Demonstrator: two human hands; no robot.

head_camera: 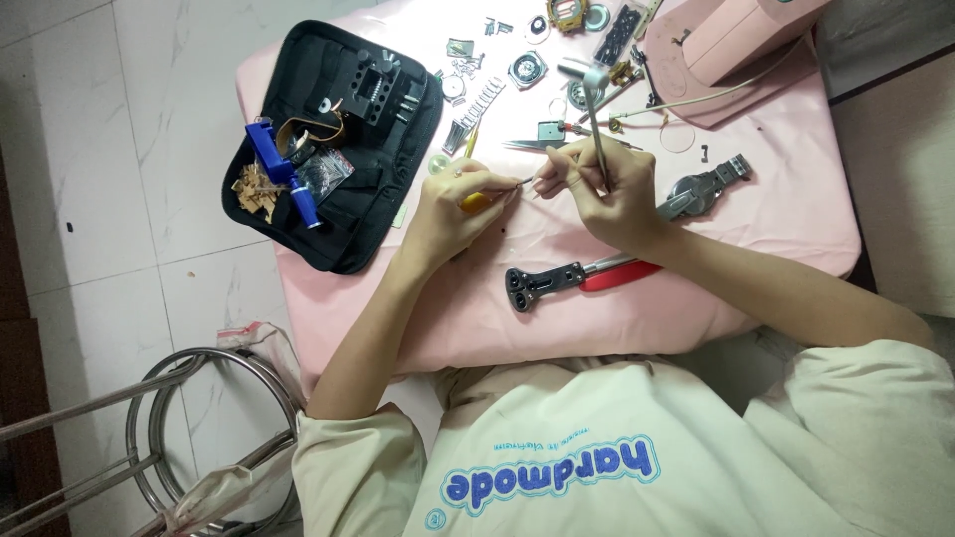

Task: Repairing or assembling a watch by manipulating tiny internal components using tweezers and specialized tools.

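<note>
Both hands meet at the middle of the pink bench (776, 214). The left hand (453, 209) has its grip pinched round a slim tool with a yellow handle (477, 202), and the thin metal tip pokes out toward the other hand. The right hand (607, 189) has its grip pressed shut on the shaft of a small hammer (594, 109), whose silver head stands up just beyond the knuckles. Between the two sets of fingertips sits something tiny, too small to make out; the curled fingers hide most of it.

Just beside the right grip, on its outer side, lies a grey watch case (696, 191) with a stub of metal band. Nearer the person's body, below both grips, rests a case opener (577, 278) with a black head and red handle. Just beyond the grips lie tweezers (532, 145) and a scatter of watch parts (497, 75), small and hard to tell apart.

Well out past the left grip, an open black tool case (378, 199) holds a blue tool (284, 169). Far beyond the right grip, a pink box (741, 30) is cut off by the frame edge. On the floor on the left grip's side, a metal stool (169, 438) shows only in part.
</note>
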